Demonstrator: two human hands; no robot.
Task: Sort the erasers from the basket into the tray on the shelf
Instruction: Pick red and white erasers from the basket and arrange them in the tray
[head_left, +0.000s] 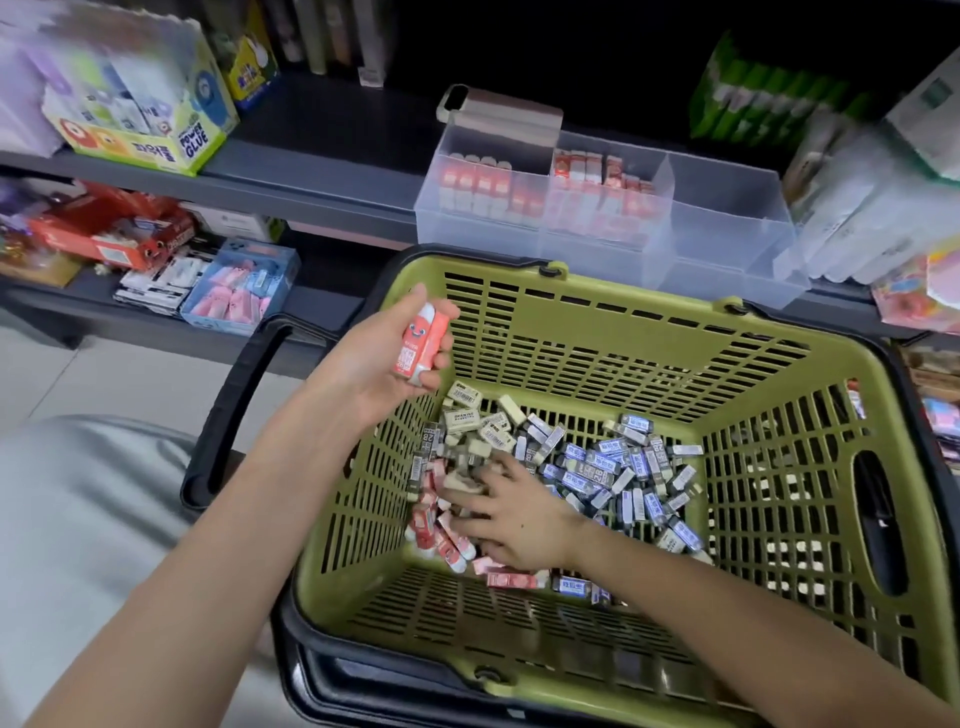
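Cupping red erasers (418, 345), left grip (387, 366), palm up

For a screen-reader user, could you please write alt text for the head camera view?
The left hand holds red erasers above a green basket while the right hand reaches into the loose erasers inside it. Behind, a clear tray on the shelf has more red erasers standing in two compartments.

Stationery shop, shelves (322, 176) w/ boxed glue (150, 114), packaged goods, shopping basket (613, 322) of erasers (613, 467)
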